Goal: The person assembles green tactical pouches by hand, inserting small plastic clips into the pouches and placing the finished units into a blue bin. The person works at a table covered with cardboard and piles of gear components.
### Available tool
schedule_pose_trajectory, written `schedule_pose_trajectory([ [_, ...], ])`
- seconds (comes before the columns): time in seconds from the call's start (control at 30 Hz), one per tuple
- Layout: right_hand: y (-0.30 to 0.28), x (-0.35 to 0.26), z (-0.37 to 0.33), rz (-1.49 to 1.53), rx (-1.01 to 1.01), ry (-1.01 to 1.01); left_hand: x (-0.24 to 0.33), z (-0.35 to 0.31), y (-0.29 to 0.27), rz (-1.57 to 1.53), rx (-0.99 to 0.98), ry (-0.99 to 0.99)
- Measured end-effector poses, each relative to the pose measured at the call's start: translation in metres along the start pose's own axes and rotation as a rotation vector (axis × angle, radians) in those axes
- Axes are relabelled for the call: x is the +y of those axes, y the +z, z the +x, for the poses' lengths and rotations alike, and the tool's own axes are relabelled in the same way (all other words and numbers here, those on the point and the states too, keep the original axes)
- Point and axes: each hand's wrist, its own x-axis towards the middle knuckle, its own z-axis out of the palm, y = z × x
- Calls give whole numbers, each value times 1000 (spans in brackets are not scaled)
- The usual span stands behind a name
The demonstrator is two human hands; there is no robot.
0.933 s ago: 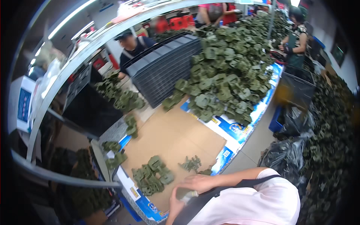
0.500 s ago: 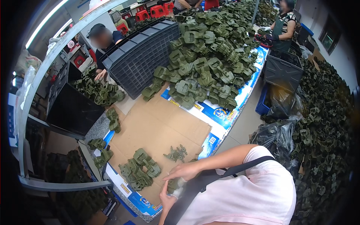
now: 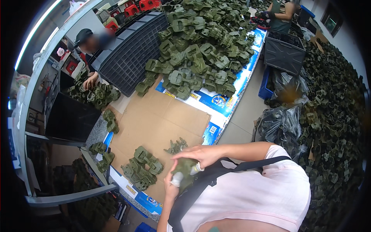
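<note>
Compared with the earlier frame, the held green piece point(image 3: 184, 168) is raised slightly farther up the frame and seen more fully, with the right hand point(image 3: 201, 155) and the left hand point(image 3: 171, 188) shifted upward with it.

The bench point(image 3: 97, 133) is stretched across the middle of the frame, its printed blue and white covering point(image 3: 221, 123) exposed along the right side. The right edge of the frame is filled by a large heap of dark green parts point(image 3: 328, 135). At upper centre, the bench is covered by a pile of green pieces point(image 3: 201, 58). Below it, a brown cardboard sheet point(image 3: 166, 116) is laid flat. A dark grey crate point(image 3: 133, 52) is tilted at upper left of centre, and black plastic bags point(image 3: 279, 129) are bunched at right of centre.

At lower centre left, a small group of green pieces point(image 3: 136, 173) is placed on the cardboard. Just right of it, the held green piece is gripped between both hands: its upper side is spanned by the right hand, its lower left is grasped by the left. Its finer detail is blurred. A small green cluster point(image 3: 176, 145) is set just above the right hand's fingers. On each hand, a white covering point(image 3: 177, 179) is worn on a digit.
</note>
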Motion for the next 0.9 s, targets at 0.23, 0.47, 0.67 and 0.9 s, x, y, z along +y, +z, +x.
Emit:
schedule_pose_trajectory([
  [0.23, 13, 30, -61, 560, 473, 205, 18, 12, -6, -89, -77, -11],
  [0.47, 18, 45, -119, 341, 652, 235, -14, 36, 25, 331, -17, 239],
  [0.67, -28, 56, -155, 256, 921, 308, 2, 95, 53, 229, -13, 226],
  [0.9, -275, 118, -185, 554, 1758, -144, -31, 37, -56, 100, 475, -198],
])
